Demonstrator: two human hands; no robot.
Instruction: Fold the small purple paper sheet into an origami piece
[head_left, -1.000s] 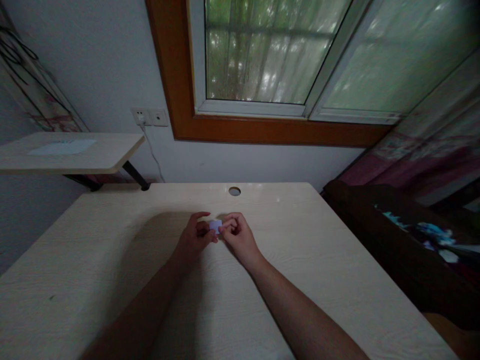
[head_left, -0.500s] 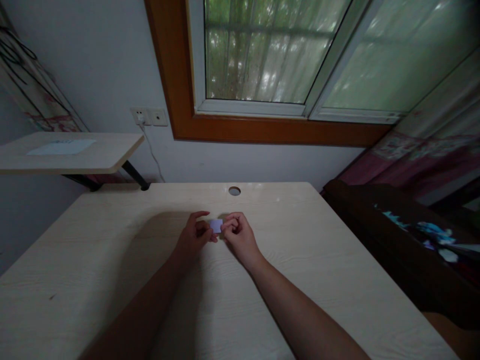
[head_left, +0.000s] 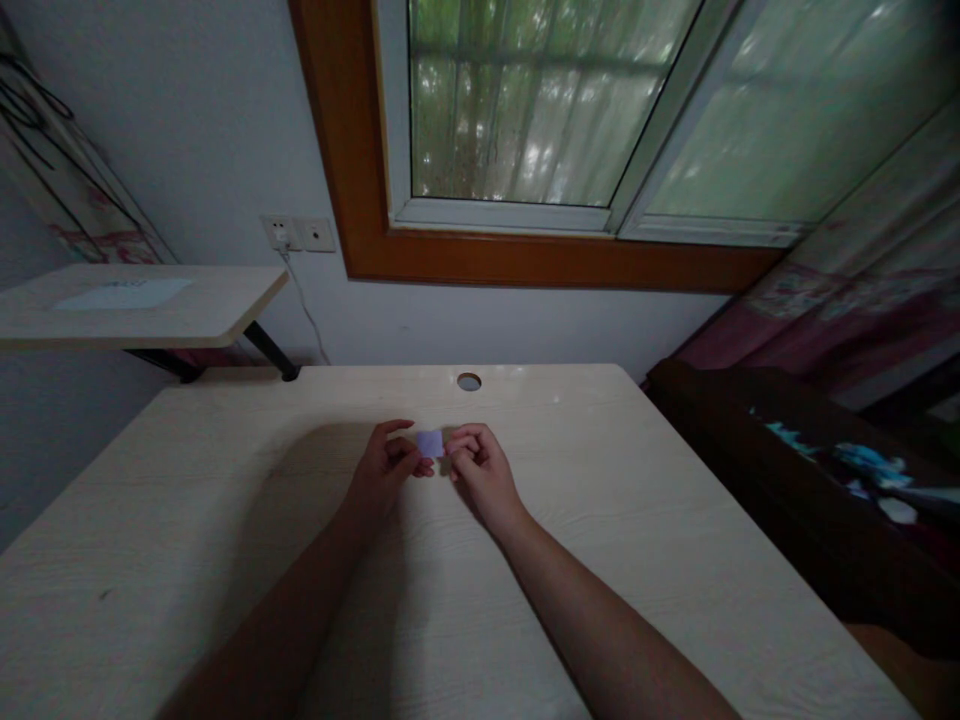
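A small, pale purple square of paper (head_left: 430,444) is held up over the middle of the desk, between my two hands. My left hand (head_left: 384,466) pinches its lower left corner between thumb and fingers, with the index finger stretched out above. At the paper's right edge, the thumb and curled fingers of my right hand (head_left: 480,468) close on the lower right corner. The fingertips hide both of these corners. Most of the paper's face shows flat towards me.
Under my forearms lies the pale wooden desk (head_left: 615,560), with a round cable hole (head_left: 469,382) near its back edge. A raised shelf (head_left: 217,310) stands at the back left, carrying a white sheet (head_left: 124,294). To the right is a dark piece of furniture (head_left: 757,480) with blue items on it.
The paper has shifted slightly left and up, and more of its right side shows. My right fingertips have moved a little towards its edge; my left hand has moved slightly with the paper.
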